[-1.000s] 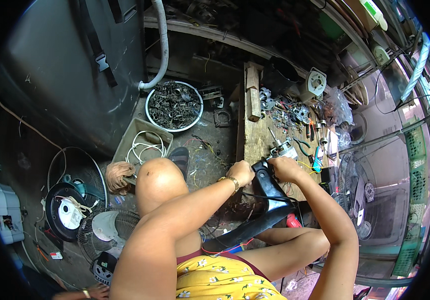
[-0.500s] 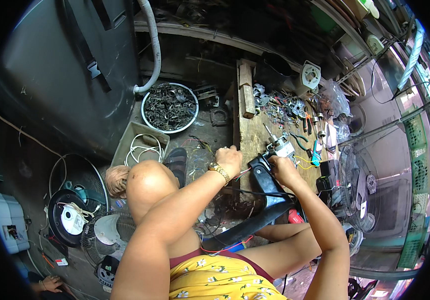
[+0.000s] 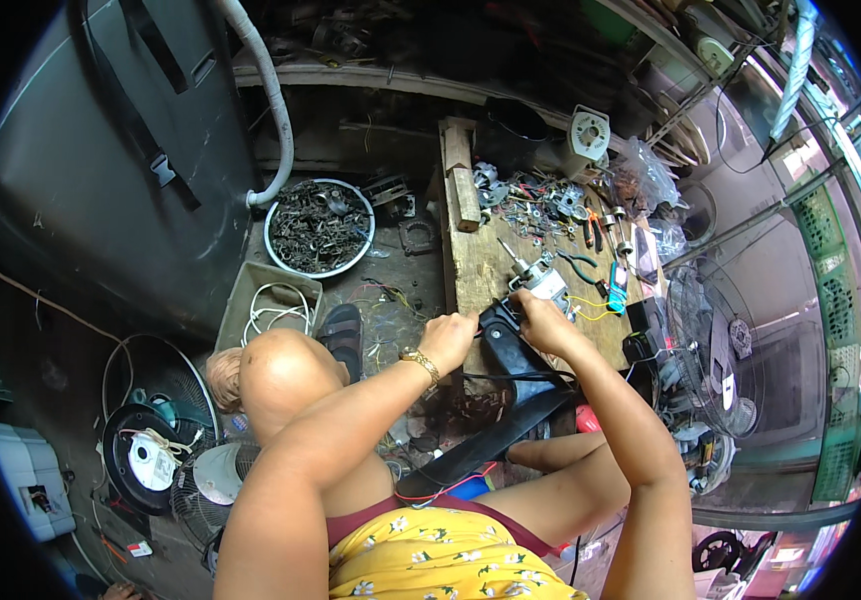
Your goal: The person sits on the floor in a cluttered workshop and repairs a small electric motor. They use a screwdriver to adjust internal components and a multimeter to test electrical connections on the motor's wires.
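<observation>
A black plastic fan neck (image 3: 512, 355) leans across the front edge of the wooden bench, its long black stem running down toward my lap. My right hand (image 3: 548, 328) is closed around the top of that neck, beside a silver fan motor (image 3: 542, 281) with a thin shaft pointing up and left. Yellow wires (image 3: 595, 314) trail from the motor to the right. My left hand (image 3: 447, 342), with a gold watch on its wrist, is closed in a fist just left of the neck. It grips thin wires coming from the neck, mostly hidden by the fingers.
Pliers (image 3: 582, 268), a blue-green tool (image 3: 616, 287) and many small metal parts lie on the wooden bench (image 3: 475, 275). A round basin (image 3: 367, 240) of dark scraps stands on the floor behind a box (image 3: 232, 322) with white cable. Fan guards (image 3: 725, 345) stand at right.
My left hand has drawn down and slightly left, hiding the wires that showed between it and the neck. My right hand stays at the neck. The whole view has shifted a little.
</observation>
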Action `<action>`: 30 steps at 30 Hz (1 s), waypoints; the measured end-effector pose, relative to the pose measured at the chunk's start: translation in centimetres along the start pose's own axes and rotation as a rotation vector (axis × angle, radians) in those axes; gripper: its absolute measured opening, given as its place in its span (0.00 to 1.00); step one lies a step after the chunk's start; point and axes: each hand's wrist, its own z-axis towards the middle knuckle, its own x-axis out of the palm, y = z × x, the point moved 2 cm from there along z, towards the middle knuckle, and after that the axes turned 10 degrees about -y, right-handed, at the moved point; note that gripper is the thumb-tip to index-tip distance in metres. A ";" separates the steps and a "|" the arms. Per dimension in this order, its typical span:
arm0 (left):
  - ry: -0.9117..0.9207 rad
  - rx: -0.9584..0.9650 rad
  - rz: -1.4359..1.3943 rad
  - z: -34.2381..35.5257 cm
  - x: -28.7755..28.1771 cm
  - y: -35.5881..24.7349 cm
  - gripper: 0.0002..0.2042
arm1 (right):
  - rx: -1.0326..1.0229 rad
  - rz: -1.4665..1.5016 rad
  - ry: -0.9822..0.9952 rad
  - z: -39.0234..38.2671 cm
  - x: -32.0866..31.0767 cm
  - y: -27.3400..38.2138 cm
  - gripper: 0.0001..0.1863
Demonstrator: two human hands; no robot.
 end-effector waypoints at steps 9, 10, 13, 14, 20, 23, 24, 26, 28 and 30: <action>0.279 0.158 0.581 -2.1 -12.5 0.2 0.07 | -0.266 0.348 -0.627 -5.4 -9.3 -1.0 0.12; 0.246 0.219 0.568 -2.3 -13.7 -0.1 0.07 | -0.163 0.358 -0.626 -6.1 -9.2 -2.8 0.11; 0.264 0.263 0.599 -3.0 -15.0 -1.9 0.08 | 0.025 0.371 -0.639 -7.9 -7.3 -6.2 0.09; 0.291 0.255 0.620 -3.3 -14.9 -2.4 0.09 | 0.032 0.362 -0.645 -8.3 -6.8 -6.8 0.07; 0.470 0.167 0.856 -5.3 -10.9 1.3 0.09 | -0.117 0.101 -0.640 -8.0 -4.3 -7.2 0.17; 0.492 0.139 0.877 -4.0 -9.5 0.7 0.11 | -0.216 -0.060 -0.610 -7.2 -3.7 -7.2 0.27; 0.414 0.186 0.846 -3.3 -9.4 -0.1 0.11 | -0.236 -0.100 -0.594 -7.0 -3.6 -7.0 0.29; 0.243 0.256 0.657 -1.5 -8.7 -2.0 0.15 | -0.225 -0.107 -0.587 -6.6 -3.4 -6.7 0.32; 0.097 0.231 0.363 1.2 -7.0 -4.9 0.20 | -0.243 -0.060 -0.617 -6.4 -3.1 -6.6 0.30; 0.037 0.128 0.237 3.0 -3.9 -6.9 0.21 | -0.247 -0.012 -0.652 -6.2 -3.3 -6.7 0.26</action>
